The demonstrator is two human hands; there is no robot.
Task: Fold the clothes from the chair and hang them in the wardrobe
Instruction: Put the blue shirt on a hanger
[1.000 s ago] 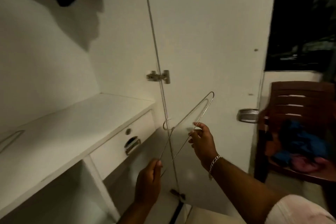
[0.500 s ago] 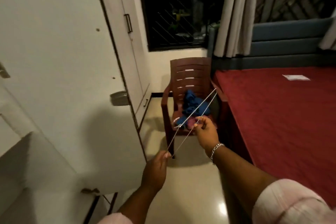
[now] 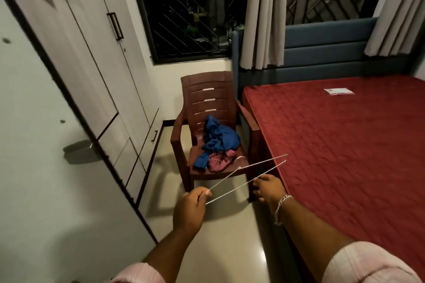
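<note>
Left hand (image 3: 189, 210) pinches hanger (image 3: 247, 176) at lower end, bottom centre of frame. Right hand (image 3: 268, 188) pinches its lower wire (bracelet on wrist). Clothes (image 3: 217, 145), blue over pink, heaped on chair (image 3: 207, 94) at centre, beside bed (image 3: 345, 145). Wardrobe (image 3: 92, 64) at left.

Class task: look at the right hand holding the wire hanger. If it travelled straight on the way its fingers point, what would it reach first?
Probably the chair, near its front leg and armrest, before the clothes. The right hand points forward-left; depth is uncertain.
</note>
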